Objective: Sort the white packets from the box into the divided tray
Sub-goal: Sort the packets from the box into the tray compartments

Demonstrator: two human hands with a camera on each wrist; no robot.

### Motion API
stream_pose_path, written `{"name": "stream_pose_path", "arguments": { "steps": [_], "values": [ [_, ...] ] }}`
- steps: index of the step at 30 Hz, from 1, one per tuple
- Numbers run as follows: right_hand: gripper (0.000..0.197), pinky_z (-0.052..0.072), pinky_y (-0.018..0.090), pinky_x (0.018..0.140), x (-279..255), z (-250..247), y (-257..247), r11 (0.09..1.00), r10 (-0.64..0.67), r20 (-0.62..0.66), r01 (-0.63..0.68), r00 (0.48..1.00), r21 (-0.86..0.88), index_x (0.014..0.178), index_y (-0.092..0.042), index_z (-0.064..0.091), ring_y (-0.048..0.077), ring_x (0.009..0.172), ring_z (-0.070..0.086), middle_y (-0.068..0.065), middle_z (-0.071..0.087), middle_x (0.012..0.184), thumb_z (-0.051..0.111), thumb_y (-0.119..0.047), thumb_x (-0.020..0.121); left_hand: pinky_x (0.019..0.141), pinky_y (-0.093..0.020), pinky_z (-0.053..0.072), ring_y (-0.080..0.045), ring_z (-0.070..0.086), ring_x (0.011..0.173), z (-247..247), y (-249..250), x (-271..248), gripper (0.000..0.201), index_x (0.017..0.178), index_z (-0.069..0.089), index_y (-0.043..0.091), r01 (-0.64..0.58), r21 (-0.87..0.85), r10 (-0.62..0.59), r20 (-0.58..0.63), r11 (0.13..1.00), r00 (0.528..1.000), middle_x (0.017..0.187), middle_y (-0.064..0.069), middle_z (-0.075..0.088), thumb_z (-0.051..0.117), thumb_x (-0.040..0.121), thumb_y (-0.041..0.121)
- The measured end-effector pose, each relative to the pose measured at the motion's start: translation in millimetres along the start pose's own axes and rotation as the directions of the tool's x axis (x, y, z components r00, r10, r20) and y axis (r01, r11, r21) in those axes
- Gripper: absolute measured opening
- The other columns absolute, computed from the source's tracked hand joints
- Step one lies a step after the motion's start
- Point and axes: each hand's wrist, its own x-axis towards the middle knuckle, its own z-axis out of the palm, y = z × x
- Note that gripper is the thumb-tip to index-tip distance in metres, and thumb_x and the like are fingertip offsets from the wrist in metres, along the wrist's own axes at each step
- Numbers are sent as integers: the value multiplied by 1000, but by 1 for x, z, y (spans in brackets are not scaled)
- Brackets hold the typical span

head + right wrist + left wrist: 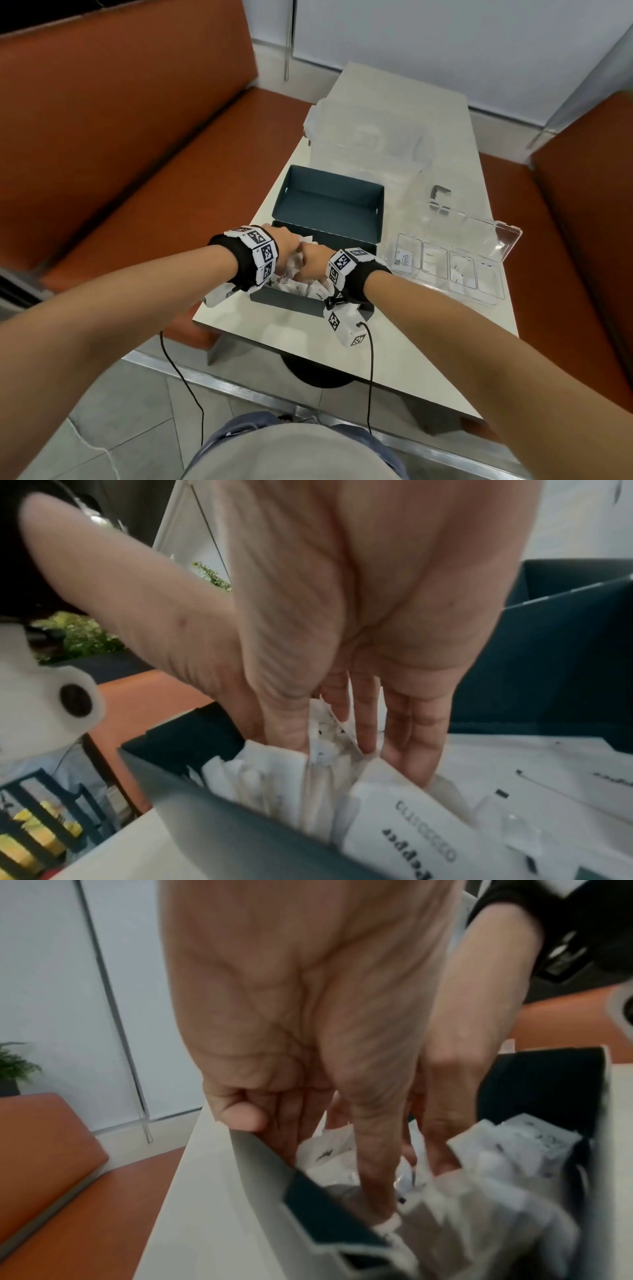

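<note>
The white packets [404,829] are heaped loosely in the near half of the dark box [329,205] on the desk [308,329]. Both hands are sunk into the heap: the left hand [286,241] and right hand [313,255] have fingers extended downward among the packets; whether any packet is pinched cannot be told. The packets appear light, thin, flexible and probably slippery against each other. One should be taken by an edge or corner. The divided tray [448,270], to the right, holds few packets.
</note>
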Motion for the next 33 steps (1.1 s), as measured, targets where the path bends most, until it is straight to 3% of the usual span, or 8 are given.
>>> {"name": "stream_pose_path", "arguments": {
  "steps": [5,9,14,17,21,23,27,33],
  "values": [
    [48,47,31,89,2,8,4,996,-30,18,31,999,-86,133,-5,48,28,113,57,14,58,126,61,-21,90,99,-36,34,-23,57,109,2,5,5,42,117,60,16,17,108,-18,6,994,1000,116,-4,62,71,84,40],
    [41,48,31,88,3,7,11,998,-18,61,22,998,-65,130,-12,53,26,109,58,11,60,124,59,-22,90,101,-38,32,-24,54,114,-1,4,6,45,118,61,15,14,121,-17,24,993,1000,119,-5,62,75,82,38],
    [36,55,33,69,0,-3,23,995,-3,114,-9,994,104,117,-16,65,22,78,62,5,65,97,69,-19,82,82,-33,34,-27,56,104,-5,-5,1,51,120,59,19,-32,-77,30,-23,997,999,111,-5,64,78,78,40],
    [33,54,28,71,-4,-12,33,976,-16,110,-8,994,216,114,-17,66,18,78,59,-5,57,81,72,-19,82,69,-30,45,-23,62,85,-9,-11,-3,52,116,62,16,-58,-174,47,-68,983,997,92,-2,63,81,74,41],
    [40,54,28,73,-17,-27,43,953,-32,78,7,996,302,123,-17,59,16,82,61,-6,57,87,69,-21,85,70,-30,44,-25,59,89,-14,-15,-6,53,121,59,7,-59,-314,38,-71,948,997,103,-9,63,81,77,30],
    [43,54,27,68,-24,-34,45,935,-36,-9,37,999,353,125,-18,57,15,80,61,-5,60,86,70,-22,84,69,-32,44,-27,60,89,-20,-14,-9,39,105,61,5,-84,-347,46,-116,934,992,102,-13,64,79,79,28],
    [50,56,33,80,-39,-45,48,845,-67,-91,105,994,524,131,-19,48,17,97,63,1,63,108,68,-25,86,60,-30,44,-23,59,78,-40,-16,-16,27,89,61,6,-175,-468,54,-260,866,964,87,-7,63,77,81,26],
    [43,57,36,85,-52,-47,52,518,-55,-67,86,996,851,130,-16,44,25,102,67,11,65,119,64,-20,91,65,-27,60,-14,64,86,-58,-13,-20,31,108,58,14,-298,-728,-49,-413,618,909,97,1,63,74,84,23]
  ]
}}
